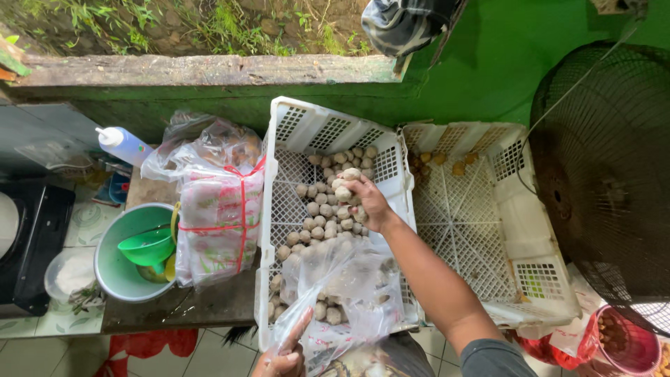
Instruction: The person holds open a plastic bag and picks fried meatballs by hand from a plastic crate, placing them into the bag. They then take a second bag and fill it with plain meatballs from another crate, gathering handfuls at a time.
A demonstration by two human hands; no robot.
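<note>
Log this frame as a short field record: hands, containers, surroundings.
right hand: reaching into the left crate, holding several pale round balls
left hand: gripping the edge of a clear plastic bag that has some balls inside
left crate: white, lattice-sided, many pale balls loose on its floor
right crate: white, nearly bare, a few browner balls at its far end
left of crates: tied bundle of packets, green bucket holding a green funnel, squeeze bottle
right edge: black fan grille
</note>
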